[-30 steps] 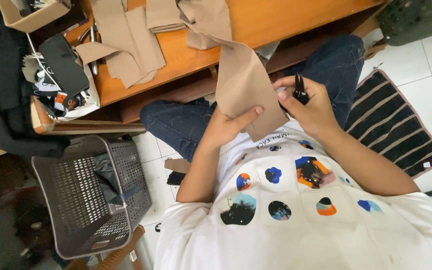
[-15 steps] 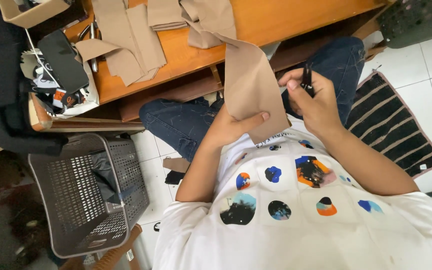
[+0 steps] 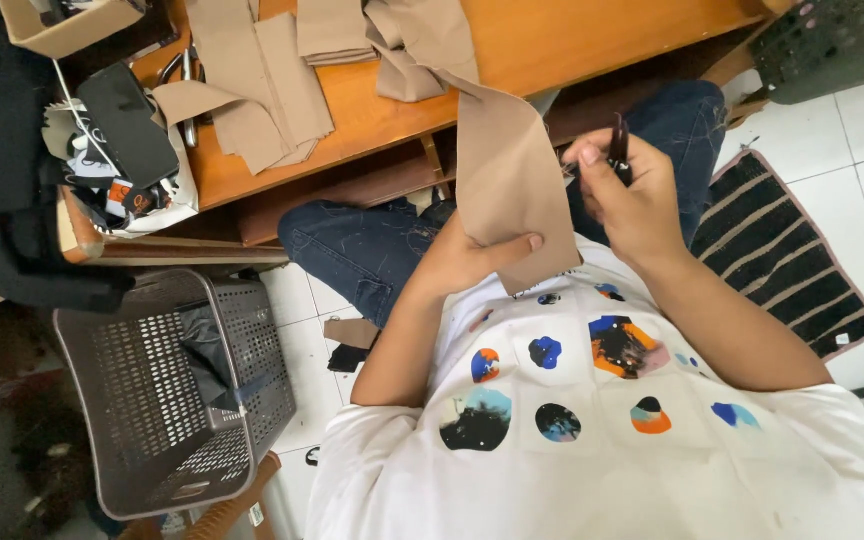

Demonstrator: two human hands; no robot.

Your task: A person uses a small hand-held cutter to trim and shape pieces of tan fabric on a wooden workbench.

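Left hand (image 3: 467,262) pinches the tan fabric strip (image 3: 512,185) at its lower edge, thumb flat across the soft, matte cloth – right hand (image 3: 632,195) curled tight round dark-handled scissors (image 3: 617,150) just beside the strip's right edge, mid-frame; strip trails up onto the orange wooden table (image 3: 552,40)

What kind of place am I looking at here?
Likely a small sewing or tailoring workshop: cut tan fabric pieces lie on a wooden table, a grey scrap basket stands beside it.
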